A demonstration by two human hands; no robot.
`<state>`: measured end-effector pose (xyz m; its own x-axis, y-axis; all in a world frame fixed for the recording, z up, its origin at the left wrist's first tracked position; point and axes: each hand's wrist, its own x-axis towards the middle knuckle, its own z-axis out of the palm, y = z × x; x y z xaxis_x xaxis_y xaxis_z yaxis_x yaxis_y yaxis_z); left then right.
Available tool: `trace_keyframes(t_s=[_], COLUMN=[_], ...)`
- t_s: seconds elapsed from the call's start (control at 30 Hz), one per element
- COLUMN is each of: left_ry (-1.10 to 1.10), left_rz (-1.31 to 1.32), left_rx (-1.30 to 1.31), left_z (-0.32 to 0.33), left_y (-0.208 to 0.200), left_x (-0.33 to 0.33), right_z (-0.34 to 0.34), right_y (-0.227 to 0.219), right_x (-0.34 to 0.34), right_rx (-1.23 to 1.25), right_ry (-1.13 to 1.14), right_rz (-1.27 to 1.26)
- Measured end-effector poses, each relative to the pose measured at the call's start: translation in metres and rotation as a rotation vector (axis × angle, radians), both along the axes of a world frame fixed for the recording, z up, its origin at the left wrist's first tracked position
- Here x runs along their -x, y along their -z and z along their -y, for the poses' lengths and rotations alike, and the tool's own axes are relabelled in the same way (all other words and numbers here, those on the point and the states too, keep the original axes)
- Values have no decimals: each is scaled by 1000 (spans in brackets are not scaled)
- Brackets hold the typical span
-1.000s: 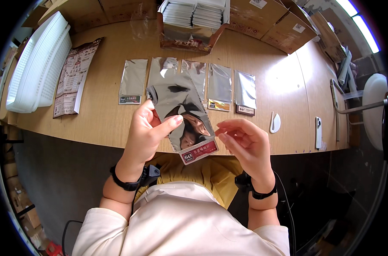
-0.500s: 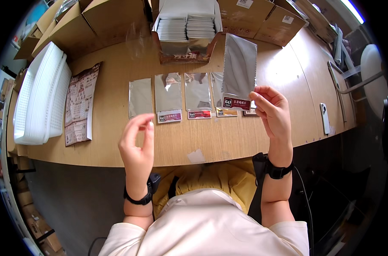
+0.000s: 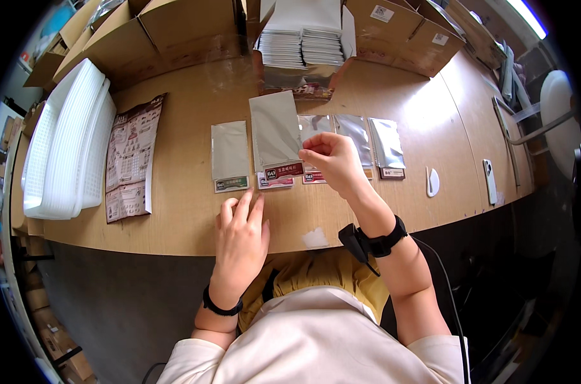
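A flat silver foil pouch [image 3: 274, 128] with a dark red label strip hangs from my right hand [image 3: 335, 160], its lower right edge pinched between thumb and fingers. It covers most of another pouch with a pinkish label [image 3: 275, 184]. To the left lies a foil pouch with a green label [image 3: 230, 150]. My left hand [image 3: 241, 233] holds nothing, fingers apart and palm down just below that green label. Farther right in the row are a red-labelled pouch [image 3: 314, 177], partly behind my right hand, one more foil pouch [image 3: 354, 136], and a brown-labelled pouch [image 3: 387, 144].
An open box [image 3: 297, 80] packed with foil pouches stands behind the row. Cardboard boxes [image 3: 188, 32] line the back. At left are stacked white plastic baskets [image 3: 66, 144] and a printed brown sheet [image 3: 133, 160]. A white oval piece [image 3: 433, 182] and a phone [image 3: 489, 181] lie right.
My right hand has carried the red-labelled pouch leftward, from the row's right part to above the second pouch. My left hand has turned palm down and its fingers have spread. The view shifted slightly.
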<state>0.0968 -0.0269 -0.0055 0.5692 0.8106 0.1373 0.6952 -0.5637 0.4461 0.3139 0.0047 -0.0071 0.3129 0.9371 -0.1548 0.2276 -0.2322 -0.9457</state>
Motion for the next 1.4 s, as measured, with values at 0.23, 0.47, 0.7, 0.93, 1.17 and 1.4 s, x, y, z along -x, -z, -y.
trace_keyframes(t_s=[0.23,0.47,0.7,0.93,1.17,1.4], left_ry=[12,20,22,19,-10,-14], left_rz=[36,54,18,-4,-20,143], left_rx=[21,36,35,19,4,11], left_z=[0,-3,-4,-4,0,-1], left_y=[6,10,11,14,9,6], left_x=[1,0,-1,-1,0,5], right_z=[-8,-6,-3,-4,-86,-123], right_y=[13,21,20,1,-61,-65], right_x=[8,14,20,8,-28,-45], right_rx=[54,68,12,-62,-605,-554], right_ry=[-24,-21,-9,-46,-98,-255], right_rz=[41,208,388,702,1229,1346])
